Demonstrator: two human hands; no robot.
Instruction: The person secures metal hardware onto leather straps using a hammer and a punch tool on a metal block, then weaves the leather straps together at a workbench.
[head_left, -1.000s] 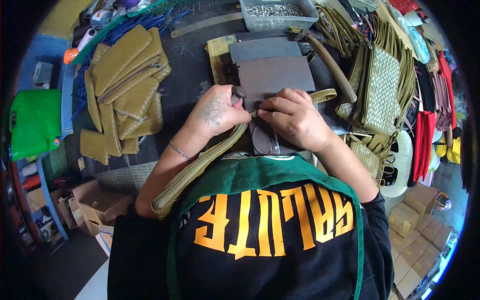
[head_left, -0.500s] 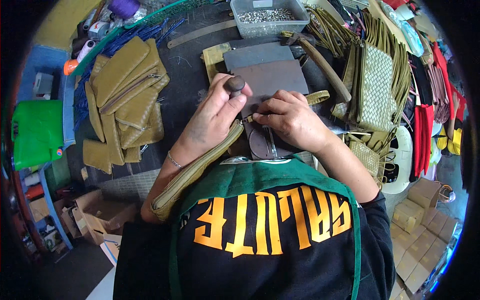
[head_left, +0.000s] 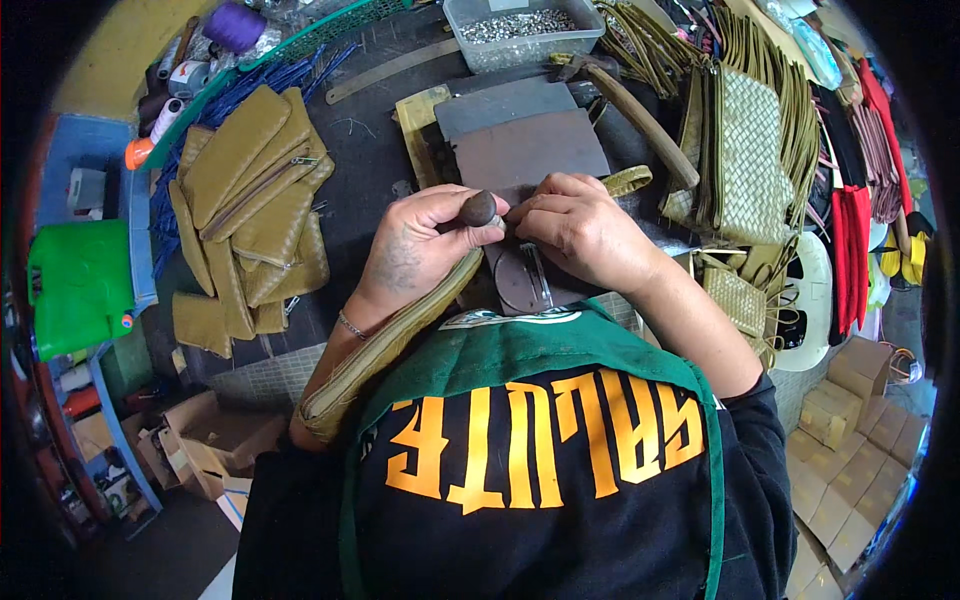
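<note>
Lying along the left forearm [head_left: 335, 350], the olive pouch [head_left: 385, 347] shows a long, pale-banded edge. The left hand [head_left: 408, 245] grips a dark round-headed tool [head_left: 478, 208]; the right hand [head_left: 592, 232] bunches, its hold hidden. Beyond lies a hammer [head_left: 645, 125].

Two hands: one left hand [head_left: 408, 245], one right hand [head_left: 592, 235]. In the left is one round-headed tool [head_left: 478, 208]; at the right, one looped strap [head_left: 628, 182]. Just below the left is one long olive pouch [head_left: 385, 338]. Beyond both: one clear tub [head_left: 528, 54], its silvery pieces [head_left: 515, 25] too many to count, one grey slab [head_left: 510, 108], one brown slab [head_left: 535, 147]. Beyond the left, one metal strip [head_left: 395, 70]; beyond the right, one hammer [head_left: 640, 120]. Left of the left: at least six heaped pouches [head_left: 250, 190], one purple spool [head_left: 235, 27], one green container [head_left: 82, 285].
</note>
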